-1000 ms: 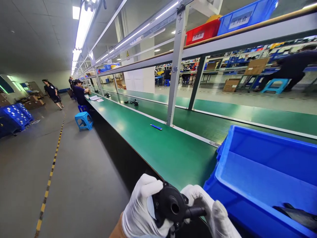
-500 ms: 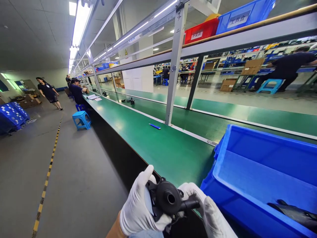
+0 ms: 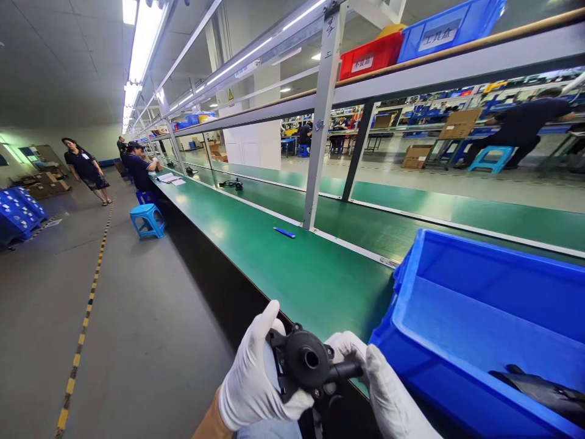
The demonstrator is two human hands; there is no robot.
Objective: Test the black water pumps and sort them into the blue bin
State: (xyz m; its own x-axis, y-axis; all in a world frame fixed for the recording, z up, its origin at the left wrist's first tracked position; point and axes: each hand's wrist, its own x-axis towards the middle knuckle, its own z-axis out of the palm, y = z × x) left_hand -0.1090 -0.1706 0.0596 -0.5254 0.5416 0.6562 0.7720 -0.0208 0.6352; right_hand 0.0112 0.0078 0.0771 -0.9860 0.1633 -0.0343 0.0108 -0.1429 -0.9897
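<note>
A black pump (image 3: 307, 361), with a round housing, a central opening and a side spout, is held over the bench's near edge. My left hand (image 3: 256, 378), in a white glove, wraps around its left side, thumb raised. At the spout (image 3: 347, 369), my gloved right hand (image 3: 370, 372) closes its bent fingers against the pump; some fingertips are hidden behind it. Right of my hands stands a large blue bin (image 3: 457, 341) with a dark part (image 3: 539, 390) lying inside.
A blue cutter-like tool (image 3: 284, 233) lies on the green bench (image 3: 242, 244). A metal post (image 3: 320, 122) rises behind it. Red (image 3: 370, 58) and blue (image 3: 450, 33) boxes sit on the shelf above. A blue stool (image 3: 147, 221) and a standing person (image 3: 86, 167) are to the left.
Both hands and the pump appear slightly further left and up, along with a small shift of the whole view. My grip looks the same. The standing person has moved a little.
</note>
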